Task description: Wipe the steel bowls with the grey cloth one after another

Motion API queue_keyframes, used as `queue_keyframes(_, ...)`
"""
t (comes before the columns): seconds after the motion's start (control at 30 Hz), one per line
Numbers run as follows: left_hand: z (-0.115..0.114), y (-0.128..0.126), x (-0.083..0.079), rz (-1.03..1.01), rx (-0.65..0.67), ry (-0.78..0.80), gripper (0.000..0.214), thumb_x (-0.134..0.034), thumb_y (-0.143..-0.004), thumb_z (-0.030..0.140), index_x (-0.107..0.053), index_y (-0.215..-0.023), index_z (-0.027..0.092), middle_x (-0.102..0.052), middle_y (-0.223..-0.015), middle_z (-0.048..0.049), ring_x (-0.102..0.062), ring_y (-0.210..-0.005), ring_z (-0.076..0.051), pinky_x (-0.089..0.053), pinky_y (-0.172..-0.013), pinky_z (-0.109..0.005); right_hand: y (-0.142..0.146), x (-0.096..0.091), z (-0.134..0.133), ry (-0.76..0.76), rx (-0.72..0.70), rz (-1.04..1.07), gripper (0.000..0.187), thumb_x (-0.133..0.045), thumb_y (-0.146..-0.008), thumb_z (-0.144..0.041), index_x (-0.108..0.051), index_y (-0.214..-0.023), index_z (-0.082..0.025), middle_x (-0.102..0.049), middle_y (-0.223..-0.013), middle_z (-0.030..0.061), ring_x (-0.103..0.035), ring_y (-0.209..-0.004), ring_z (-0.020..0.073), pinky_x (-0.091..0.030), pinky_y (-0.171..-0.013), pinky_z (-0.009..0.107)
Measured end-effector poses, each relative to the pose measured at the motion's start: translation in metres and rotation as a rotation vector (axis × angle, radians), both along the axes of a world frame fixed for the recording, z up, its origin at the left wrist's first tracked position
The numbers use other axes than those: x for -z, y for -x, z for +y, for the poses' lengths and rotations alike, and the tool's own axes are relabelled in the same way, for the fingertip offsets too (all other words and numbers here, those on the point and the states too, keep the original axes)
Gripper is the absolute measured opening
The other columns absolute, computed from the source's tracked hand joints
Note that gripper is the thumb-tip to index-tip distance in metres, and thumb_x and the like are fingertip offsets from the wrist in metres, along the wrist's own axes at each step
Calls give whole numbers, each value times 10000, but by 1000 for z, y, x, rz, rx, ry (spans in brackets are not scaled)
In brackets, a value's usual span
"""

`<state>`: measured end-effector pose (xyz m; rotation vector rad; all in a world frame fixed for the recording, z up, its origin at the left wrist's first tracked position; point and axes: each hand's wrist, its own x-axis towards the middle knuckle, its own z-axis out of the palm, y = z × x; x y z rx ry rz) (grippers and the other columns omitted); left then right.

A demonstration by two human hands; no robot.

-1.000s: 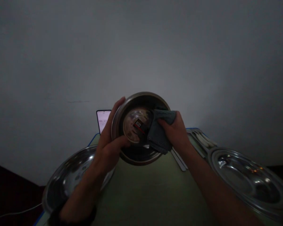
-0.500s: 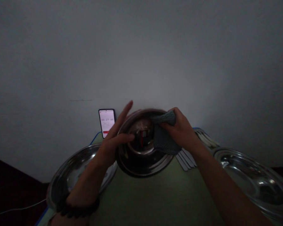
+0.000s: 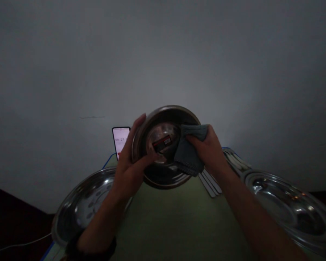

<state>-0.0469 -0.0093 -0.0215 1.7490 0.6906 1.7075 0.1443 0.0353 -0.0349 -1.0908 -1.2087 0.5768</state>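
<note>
A shiny metal bowl (image 3: pixel 168 181) is held up over the table, tilted so that a face with a dark red-edged label (image 3: pixel 162 144) shows. My left hand (image 3: pixel 134 163) grips its left rim, thumb on the near face and fingers behind. In my right hand (image 3: pixel 209 146) a grey-blue cloth (image 3: pixel 188 156) is pinched, lying against the bowl's right side. Part of the cloth hangs down over the rim.
On the green table (image 3: pixel 168 224) a large metal basin (image 3: pixel 67 210) stands at the left and another metal basin (image 3: pixel 282 210) at the right. A phone (image 3: pixel 121 141) with a running timer leans on the wall. White-handled utensils (image 3: pixel 210 183) lie behind my right arm; more pale handles (image 3: pixel 237 159) sit farther back.
The bowl has risen a little and turned, so its label now lies at a slant. My left hand has closed around the rim. The cloth has stayed at the bowl's right side.
</note>
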Motion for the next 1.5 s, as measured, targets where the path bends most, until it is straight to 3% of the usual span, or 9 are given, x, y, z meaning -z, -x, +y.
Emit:
queue_keyframes(0.23,-6,22,-14,285,488,380,672,-630,-736,42,-534,-1302,392,-622,-1284,70,-511,-1246,-261,-382,-1077,-399,-13,-30,-33,-79,-324,-687,214,-565,-754,-170,-391,-863,-229,-499,-725,-43,-469,-662,136,-342,-596,267)
queue_keyframes(0.4,-7,26,-15,416,561,497,588,-660,-753,99,-579,-1263,380,-621,-1291,26,-548,-1207,-288,-446,-1017,-440,2,-26,-42,-90,-450,-811,193,-540,-771,-136,-405,-878,-222,-560,-799,-11,-512,-716,141,-357,-631,267)
queue_keyframes(0.63,-2,22,-11,76,337,191,656,-664,-768,252,-448,-1372,389,-540,-1382,23,-461,-1289,-314,-325,-1105,-498,-1,-15,-15,-28,-159,-260,218,-646,-717,-304,-458,-790,-221,-560,-731,-13,-522,-701,159,-408,-613,292)
queue_keyframes(0.77,-7,0,-7,-9,136,-49,776,-691,-755,205,-344,-1417,415,-447,-1451,75,-324,-1383,-253,-259,-1153,-429,14,-2,-4,70,-248,343,311,-621,-718,-336,-508,-984,-222,-636,-1017,52,-612,-901,200,-499,-740,352)
queue_keyframes(0.87,-10,-13,-5,-25,-39,-131,819,-681,-771,149,-286,-1427,439,-370,-1494,91,-284,-1402,-213,-210,-1173,-402,26,5,-5,145,-262,461,352,-611,-725,-341,-499,-1040,-228,-629,-1085,63,-620,-954,208,-508,-795,375)
queue_keyframes(0.97,-8,-7,-8,-56,-92,-62,783,-674,-765,107,-345,-1398,428,-466,-1421,71,-369,-1356,-222,-215,-1173,-417,24,5,-6,103,-188,280,317,-615,-731,-345,-495,-999,-227,-634,-1021,59,-607,-939,211,-498,-790,378)
queue_keyframes(1.13,-2,24,-16,77,166,162,800,-710,-698,86,-421,-1369,412,-566,-1340,47,-463,-1287,-285,-327,-1120,-442,-2,-11,-11,-5,-111,-200,221,-638,-723,-304,-456,-815,-219,-552,-763,-4,-533,-731,169,-427,-641,312)
queue_keyframes(1.33,-8,38,-19,355,455,395,676,-661,-739,84,-515,-1315,408,-590,-1329,41,-520,-1234,-280,-399,-1059,-396,-5,-25,-31,-25,-367,-610,199,-593,-761,-206,-401,-808,-227,-477,-680,-56,-445,-637,125,-330,-570,267)
queue_keyframes(1.5,-8,35,-18,489,505,485,581,-632,-798,135,-535,-1284,439,-602,-1311,59,-500,-1257,-266,-372,-1074,-432,4,-22,-36,-2,-507,-711,192,-572,-759,-157,-408,-837,-220,-523,-737,-40,-479,-680,128,-345,-601,272)
